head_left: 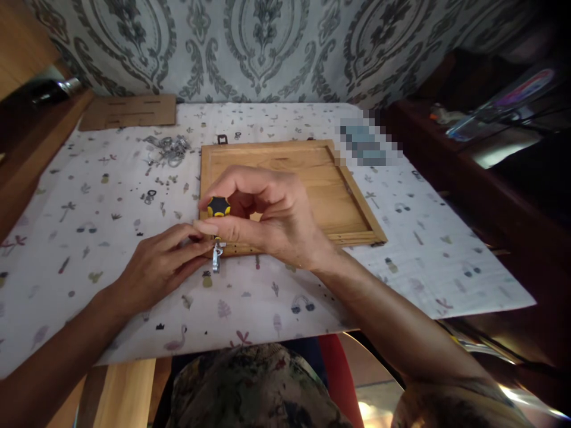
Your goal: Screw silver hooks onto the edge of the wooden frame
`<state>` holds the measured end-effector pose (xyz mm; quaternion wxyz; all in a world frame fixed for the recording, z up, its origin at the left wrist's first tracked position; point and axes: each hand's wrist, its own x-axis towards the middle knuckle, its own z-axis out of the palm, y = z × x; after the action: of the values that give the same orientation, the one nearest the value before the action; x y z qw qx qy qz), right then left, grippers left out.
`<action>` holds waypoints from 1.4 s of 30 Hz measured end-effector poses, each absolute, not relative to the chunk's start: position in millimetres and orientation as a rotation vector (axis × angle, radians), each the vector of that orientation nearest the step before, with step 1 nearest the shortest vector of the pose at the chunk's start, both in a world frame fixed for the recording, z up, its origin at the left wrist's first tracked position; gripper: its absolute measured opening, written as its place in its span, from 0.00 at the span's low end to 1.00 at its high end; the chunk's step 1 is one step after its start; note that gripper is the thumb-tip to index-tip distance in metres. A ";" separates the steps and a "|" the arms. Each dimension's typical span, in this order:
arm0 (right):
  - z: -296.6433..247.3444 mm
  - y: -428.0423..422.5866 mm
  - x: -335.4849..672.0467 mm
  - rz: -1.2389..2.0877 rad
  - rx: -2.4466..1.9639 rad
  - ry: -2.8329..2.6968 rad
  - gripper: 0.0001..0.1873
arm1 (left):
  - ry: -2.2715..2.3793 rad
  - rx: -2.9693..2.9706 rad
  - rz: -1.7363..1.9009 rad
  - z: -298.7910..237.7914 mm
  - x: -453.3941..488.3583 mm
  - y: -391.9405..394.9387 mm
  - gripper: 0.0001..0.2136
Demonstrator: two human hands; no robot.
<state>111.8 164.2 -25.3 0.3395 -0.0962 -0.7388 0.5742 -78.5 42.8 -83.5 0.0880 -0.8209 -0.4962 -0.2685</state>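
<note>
My right hand (276, 217) is closed around the black and yellow handle of a screwdriver (219, 207), gripped between thumb and fingers and seen from its butt end. Below the handle, a small shiny metal latch (216, 258) sits at the near left corner of a wooden panel with a raised frame (285, 156). My left hand (156, 261) comes in from the left, its fingers closed together and their tips against the latch and that corner. The screwdriver's tip and my left thumb are hidden.
A pile of metal hardware (167, 150) and scattered small screws lie left of the panel. Behind them is a flat piece of cardboard (129, 112). A blurred-out object (366, 142) lies at the right. A patterned cloth (250, 297) covers the table, which meets the wall.
</note>
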 end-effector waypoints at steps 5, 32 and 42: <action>-20.0 166.8 116.9 1.608 -0.183 -1.942 0.13 | -1.471 -2.441 -0.809 -85.3 -79.3 42.8 0.08; -30.4 157.7 119.5 1.261 -0.438 -1.856 0.21 | -1.610 -2.500 -0.758 -86.1 -81.6 39.9 0.08; -35.5 153.7 116.4 1.288 -0.387 -1.810 0.15 | -1.572 -2.495 -0.725 -85.4 -81.7 40.2 0.08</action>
<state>116.4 153.7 -35.5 0.4292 -0.1549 -0.7250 0.5159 -81.7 40.2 -85.4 0.0525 -0.8204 -0.5170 -0.2384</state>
